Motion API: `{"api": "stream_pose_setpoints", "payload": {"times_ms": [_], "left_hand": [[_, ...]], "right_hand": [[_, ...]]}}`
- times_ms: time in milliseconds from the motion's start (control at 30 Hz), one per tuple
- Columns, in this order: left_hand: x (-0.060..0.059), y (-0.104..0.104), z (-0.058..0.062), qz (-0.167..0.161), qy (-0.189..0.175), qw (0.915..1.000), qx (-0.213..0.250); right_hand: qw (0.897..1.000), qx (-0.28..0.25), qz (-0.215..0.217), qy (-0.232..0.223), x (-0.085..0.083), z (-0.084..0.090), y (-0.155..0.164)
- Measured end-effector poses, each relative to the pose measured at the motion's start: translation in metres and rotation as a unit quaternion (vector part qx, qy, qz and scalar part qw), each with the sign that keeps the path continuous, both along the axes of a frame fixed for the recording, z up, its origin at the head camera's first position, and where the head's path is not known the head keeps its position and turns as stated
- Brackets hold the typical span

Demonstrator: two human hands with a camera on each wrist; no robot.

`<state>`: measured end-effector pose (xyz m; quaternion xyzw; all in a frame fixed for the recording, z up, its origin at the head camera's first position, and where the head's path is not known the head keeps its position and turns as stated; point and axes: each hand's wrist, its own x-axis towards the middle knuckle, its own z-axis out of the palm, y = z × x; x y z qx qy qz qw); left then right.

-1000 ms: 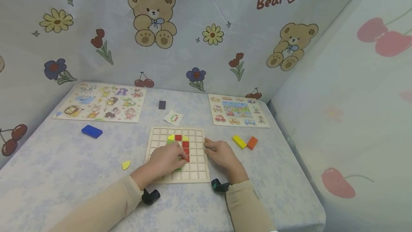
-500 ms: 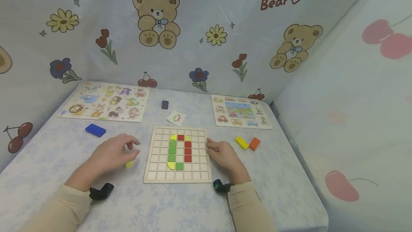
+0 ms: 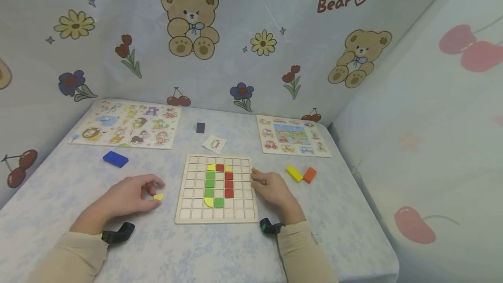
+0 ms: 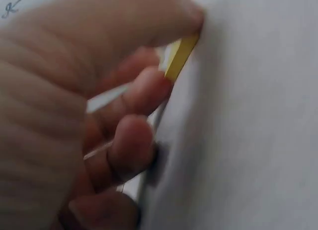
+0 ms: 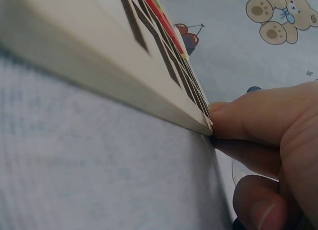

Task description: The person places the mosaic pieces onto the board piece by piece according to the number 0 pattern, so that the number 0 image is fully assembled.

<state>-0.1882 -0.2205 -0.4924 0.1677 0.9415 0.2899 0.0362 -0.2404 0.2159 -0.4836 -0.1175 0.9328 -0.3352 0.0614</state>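
A wooden grid board [image 3: 239, 211] lies at the table's middle, with green, red and yellow tiles set in a loop. Just left of it my left hand [image 3: 155, 193] pinches a small yellow quarter-round tile [image 3: 158, 196] that lies on the table. In the left wrist view the thumb and a fingertip are on that yellow tile [image 4: 181, 56]. My right hand [image 3: 257, 178] rests on the table with its fingertips against the board's right edge. In the right wrist view the thumb [image 5: 248, 123] touches the board [image 5: 99, 66] at its edge.
A blue block [image 3: 115, 159] lies far left, a dark block [image 3: 200, 127] and a small card [image 3: 214, 143] behind the board, yellow [image 3: 294, 173] and orange [image 3: 309, 174] blocks to the right. Two picture puzzles [image 3: 125, 124] [image 3: 291, 135] lie at the back. Fabric walls enclose the table.
My left hand left the board, moved left to the yellow tile on the table and closed its fingers on it. The right hand stayed at the board's edge.
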Motion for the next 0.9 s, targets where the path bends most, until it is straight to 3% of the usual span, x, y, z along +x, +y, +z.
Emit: {"api": "stream_pose_setpoints", "payload": {"times_ms": [133,267,533,900], "left_hand": [[-0.0019,0.006,-0.0024,0.01,0.036,0.9993,-0.009],[-0.001,0.008,-0.0019,0.01,0.05,0.9986,-0.012],[0.0014,0.0031,-0.0005,-0.001,0.029,0.9996,0.004],[0.0011,0.0077,-0.0031,0.001,0.035,0.9992,0.019]], "right_hand": [[1.0,0.004,-0.002,0.004,0.0004,-0.0013,0.0002],[1.0,0.004,0.001,0.009,0.0009,-0.0017,-0.0004],[1.0,0.002,-0.005,0.011,0.0012,-0.0004,-0.003],[1.0,0.008,-0.005,0.011,0.001,-0.0008,-0.0022]]}}
